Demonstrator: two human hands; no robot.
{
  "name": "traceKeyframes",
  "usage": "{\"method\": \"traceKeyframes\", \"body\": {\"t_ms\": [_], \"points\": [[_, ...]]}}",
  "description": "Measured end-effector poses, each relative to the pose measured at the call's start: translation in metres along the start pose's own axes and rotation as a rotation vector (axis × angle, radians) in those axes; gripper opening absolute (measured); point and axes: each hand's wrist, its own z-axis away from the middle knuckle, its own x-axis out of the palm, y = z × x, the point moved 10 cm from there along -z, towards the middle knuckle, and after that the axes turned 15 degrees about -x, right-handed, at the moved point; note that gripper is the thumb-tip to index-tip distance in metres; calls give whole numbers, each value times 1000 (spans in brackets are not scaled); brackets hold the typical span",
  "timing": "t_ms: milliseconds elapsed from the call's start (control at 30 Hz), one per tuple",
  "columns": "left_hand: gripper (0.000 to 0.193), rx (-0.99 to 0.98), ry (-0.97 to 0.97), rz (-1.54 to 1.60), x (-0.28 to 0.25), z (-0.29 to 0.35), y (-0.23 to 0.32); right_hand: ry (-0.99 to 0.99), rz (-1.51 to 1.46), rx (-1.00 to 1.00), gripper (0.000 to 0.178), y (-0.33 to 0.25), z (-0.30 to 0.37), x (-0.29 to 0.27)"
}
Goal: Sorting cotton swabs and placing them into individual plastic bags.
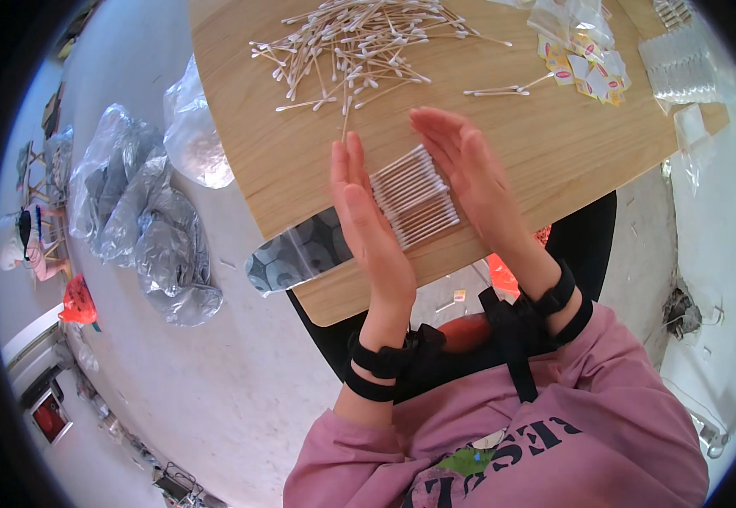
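Note:
A row of cotton swabs [414, 196] lies side by side on the wooden table [292, 182], near its front edge. My left hand [366, 222] stands on edge along the left ends of the row, palm inward, fingers stretched out. On the other side my right hand [472, 173] faces it, fingers extended, close to the right ends. The swabs lie between both palms, and neither hand is wrapped around them. Farther back is a loose heap of cotton swabs [355, 46], pointing every way.
A dark patterned phone-like pouch [300, 252] lies by my left wrist at the table edge. Yellow and white cards [592, 76] and clear bags [567, 21] sit back right, near packed plastic sleeves [679, 68]. Crumpled plastic bags [131, 195] lie on the floor left; a person [25, 237] is beyond.

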Motion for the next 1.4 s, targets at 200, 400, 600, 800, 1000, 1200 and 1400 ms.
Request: {"method": "traceKeyframes", "body": {"t_ms": [200,400,600,800,1000,1200,1400], "points": [[80,363,15,-1190,39,30,16,185,133,-79,56,-30,19,-29],[110,306,-26,-1579,43,33,-16,50,439,-177,50,-59,28,-38],[111,375,-19,-1619,45,28,-14,-11,513,-126,40,-55,43,-41],[112,410,-39,-1605,48,28,-14,-35,615,-185,38,-54,44,-38],[111,379,-66,-1607,49,41,-17,-46,669,-184,36,-56,46,-34],[114,406,-12,-1606,46,34,-18,31,639,-217,22,-60,43,-39],[110,405,-31,-1570,44,34,-17,-146,840,-301,20,-62,45,-29]]}}
